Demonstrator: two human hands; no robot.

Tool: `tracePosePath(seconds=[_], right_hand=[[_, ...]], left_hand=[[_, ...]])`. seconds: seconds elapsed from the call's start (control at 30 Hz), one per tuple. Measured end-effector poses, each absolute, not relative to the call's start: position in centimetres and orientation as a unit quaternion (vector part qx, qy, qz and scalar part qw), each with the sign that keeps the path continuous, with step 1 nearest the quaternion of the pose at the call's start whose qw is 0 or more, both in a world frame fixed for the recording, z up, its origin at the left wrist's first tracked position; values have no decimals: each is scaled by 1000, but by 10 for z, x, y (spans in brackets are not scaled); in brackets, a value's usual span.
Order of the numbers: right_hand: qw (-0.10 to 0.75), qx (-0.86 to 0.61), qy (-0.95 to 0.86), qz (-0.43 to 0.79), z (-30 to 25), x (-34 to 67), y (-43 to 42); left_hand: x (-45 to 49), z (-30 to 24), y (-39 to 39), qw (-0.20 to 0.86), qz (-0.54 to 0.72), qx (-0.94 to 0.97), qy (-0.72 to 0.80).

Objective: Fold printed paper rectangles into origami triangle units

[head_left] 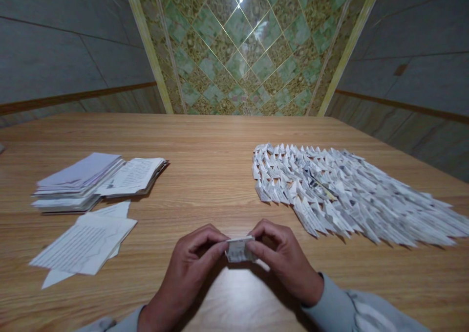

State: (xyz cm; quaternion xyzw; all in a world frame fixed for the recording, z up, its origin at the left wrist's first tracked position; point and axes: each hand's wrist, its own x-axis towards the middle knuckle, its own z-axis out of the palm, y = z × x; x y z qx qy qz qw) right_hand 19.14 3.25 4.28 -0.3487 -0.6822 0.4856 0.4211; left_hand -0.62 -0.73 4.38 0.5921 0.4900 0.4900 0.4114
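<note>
A small piece of folded printed paper [240,250] is stretched between both hands, just above the wooden table at the near middle. My left hand [194,263] pinches its left end between thumb and fingers. At the right end, the thumb and fingers of my right hand [282,258] are closed on the same paper. Printing shows on the side towards me; the fingertips behind the paper are hidden.
Rows of folded paper pieces [330,190] with pointed tops spread over the right of the table [205,141]. On the left stand stacks of paper sheets [80,170] and printed pages [134,175]. Nearer, loose printed sheets [88,244] overlap. A tiled wall [242,53] rises behind.
</note>
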Motion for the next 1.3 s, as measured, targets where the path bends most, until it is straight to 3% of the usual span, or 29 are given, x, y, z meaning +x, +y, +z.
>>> tracePosePath(seconds=[0.17, 0.3, 0.4, 0.57, 0.7, 0.9, 1.3], right_hand=[[444, -318, -783, 297, 45, 196, 35], [440, -244, -853, 138, 44, 204, 39], [390, -216, -891, 82, 36, 209, 40], [259, -204, -939, 99, 23, 213, 38], [203, -216, -944, 144, 23, 217, 39], [187, -212, -940, 193, 30, 222, 43], [188, -245, -911, 272, 31, 224, 45]], left_hand=[[-8, 39, -5, 385, 465, 628, 491], [-11, 30, -3, 266, 455, 690, 497], [-13, 27, -2, 206, 408, 765, 453], [-10, 25, -2, 164, 304, 849, 399], [-7, 22, 0, 116, 262, 876, 388], [-4, 19, 0, 95, 277, 875, 386], [-7, 21, 0, 186, 285, 842, 418]])
